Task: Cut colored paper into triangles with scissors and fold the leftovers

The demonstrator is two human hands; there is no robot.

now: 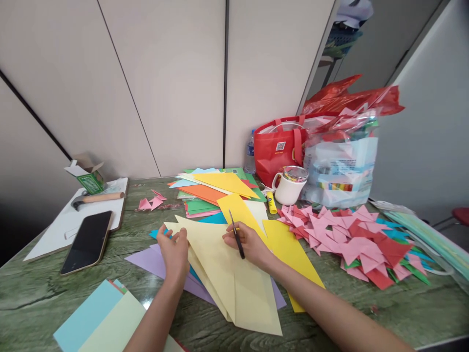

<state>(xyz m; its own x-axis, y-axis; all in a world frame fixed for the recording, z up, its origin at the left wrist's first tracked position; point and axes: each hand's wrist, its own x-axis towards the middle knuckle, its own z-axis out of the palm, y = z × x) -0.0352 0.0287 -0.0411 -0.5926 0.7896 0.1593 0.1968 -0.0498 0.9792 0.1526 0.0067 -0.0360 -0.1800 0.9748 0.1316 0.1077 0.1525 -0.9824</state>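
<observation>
My right hand (pixel 247 243) is closed round a slim craft knife (pixel 237 239) with a black handle, its thin pointed tip aimed up and away from me. It hovers over or rests on folded cream paper (pixel 252 288); I cannot tell which. My left hand (pixel 173 252) is at the paper's left edge, thumb and fingers apart and slightly curled. Under the cream sheets lie purple paper (pixel 146 259) and some blue paper (pixel 214 218). Yellow sheets (pixel 293 254) lie beside them on the right.
A heap of pink and red folded pieces (pixel 351 234) covers the right side. Behind stand a white mug (pixel 290 188), a glue stick (pixel 271 203) and a red bag (pixel 274 151). Coloured paper (pixel 205 193) is stacked at the back. On the left are a phone (pixel 88 242) and a hammer (pixel 98 197).
</observation>
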